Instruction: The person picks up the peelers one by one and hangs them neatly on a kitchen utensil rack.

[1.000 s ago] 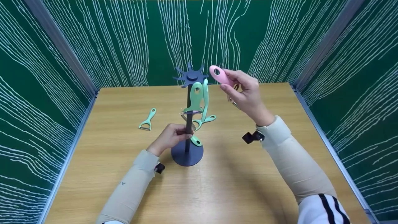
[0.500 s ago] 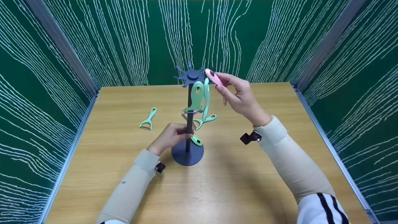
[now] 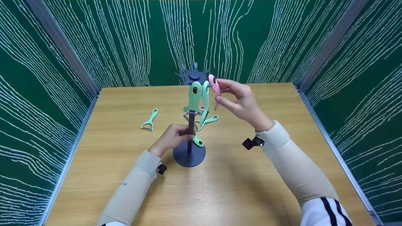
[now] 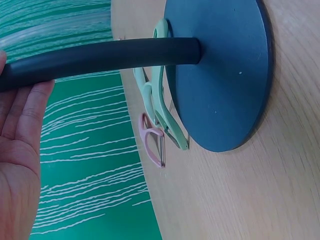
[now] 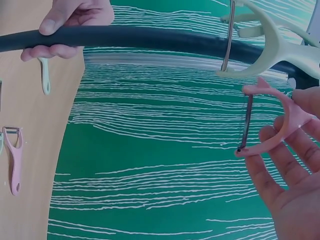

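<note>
My left hand (image 3: 172, 137) grips the dark pole (image 3: 191, 122) of an upright stand, low down above its round base (image 3: 188, 160). In the head view, the stand's spoked top (image 3: 194, 76) carries two hanging light-green peelers, one facing me (image 3: 194, 98) and another edge-on (image 3: 205, 99). Beside them, my right hand (image 3: 238, 98) pinches a pink peeler (image 3: 214, 85) by its handle, the holed end up against a spoke. Whether the spoke passes through the hole cannot be told. The right wrist view shows this pink peeler's blade end (image 5: 245, 122) hanging free near the fingers.
On the wooden table (image 3: 132, 163) lie a green peeler (image 3: 150, 120) to the left, one behind the stand (image 3: 212, 119) and one by its base (image 3: 198, 142). Another pink peeler (image 4: 151, 142) lies behind. Green walls with white lines (image 3: 176, 37) enclose the table.
My right hand has brought the pink peeler left and down to the stand's top, turning it more upright. The hanging green peelers have shifted slightly left with the top. My left hand stays put.
</note>
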### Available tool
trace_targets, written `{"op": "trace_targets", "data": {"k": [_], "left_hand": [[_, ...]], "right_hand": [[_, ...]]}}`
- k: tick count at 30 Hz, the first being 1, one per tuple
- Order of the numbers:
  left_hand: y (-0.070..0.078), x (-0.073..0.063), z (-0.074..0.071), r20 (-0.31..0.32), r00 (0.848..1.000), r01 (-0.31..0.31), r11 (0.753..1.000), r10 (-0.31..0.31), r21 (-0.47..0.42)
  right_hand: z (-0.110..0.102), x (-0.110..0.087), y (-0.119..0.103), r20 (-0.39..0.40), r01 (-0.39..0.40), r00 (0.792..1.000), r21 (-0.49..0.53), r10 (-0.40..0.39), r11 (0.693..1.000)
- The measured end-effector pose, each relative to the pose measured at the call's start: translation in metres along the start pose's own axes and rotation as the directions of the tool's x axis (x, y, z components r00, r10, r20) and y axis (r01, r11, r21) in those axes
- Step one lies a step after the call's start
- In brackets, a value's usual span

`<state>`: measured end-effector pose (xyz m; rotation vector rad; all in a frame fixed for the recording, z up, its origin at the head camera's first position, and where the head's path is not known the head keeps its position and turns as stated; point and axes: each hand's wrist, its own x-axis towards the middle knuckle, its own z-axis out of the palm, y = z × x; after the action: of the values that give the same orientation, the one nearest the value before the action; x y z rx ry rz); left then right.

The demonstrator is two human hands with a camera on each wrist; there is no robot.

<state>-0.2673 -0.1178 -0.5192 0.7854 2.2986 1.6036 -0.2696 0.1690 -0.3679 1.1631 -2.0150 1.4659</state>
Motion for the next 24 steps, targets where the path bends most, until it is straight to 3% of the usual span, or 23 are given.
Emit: {"op": "trace_targets", "data": {"k": [5,14,24], "left_hand": [[0.0,0.0,0.001,-0.007,1.0,-0.004,1.0,0.004,0.0],[0.001,0.0,0.0,0.002,1.0,-0.019,1.0,0.019,-0.001],[0.0,0.0,-0.001,0.004,1.0,-0.005,1.0,0.005,0.013]], "right_hand": [[0.006,-0.003,-0.005,-0.024,-0.017,1.0,0.004,0.017,1.0],[0.016,-0.007,-0.018,-0.057,0.037,0.998,-0.041,-0.039,0.998],[0.025,-0.01,-0.026,-0.039,0.076,0.996,-0.08,-0.08,0.994]]}}
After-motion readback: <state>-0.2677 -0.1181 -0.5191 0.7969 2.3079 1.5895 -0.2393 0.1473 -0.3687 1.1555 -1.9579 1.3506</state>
